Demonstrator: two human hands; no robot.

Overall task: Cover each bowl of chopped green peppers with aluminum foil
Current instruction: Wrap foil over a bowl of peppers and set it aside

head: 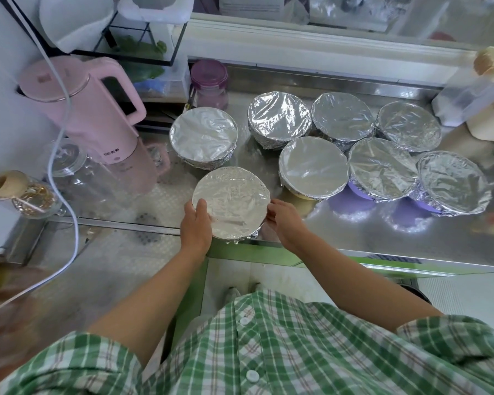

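Observation:
A foil-covered bowl (231, 201) sits at the front edge of the steel counter (362, 238). My left hand (196, 225) grips its left rim, thumb on top of the foil. My right hand (283, 220) grips the right rim with fingers curled against the foil's edge. Behind it stand several more foil-covered bowls: one at the left (203, 136), a back row (280, 118) and a nearer row (313, 166) running to the right (452, 182). No pepper shows; foil hides every bowl's contents.
A pink kettle (89, 109) and a clear glass jar (77, 172) stand at the left, with a white cable (69, 155) hanging across them. A purple-lidded jar (209, 84) sits behind the bowls. A cream container (488, 124) is at the far right.

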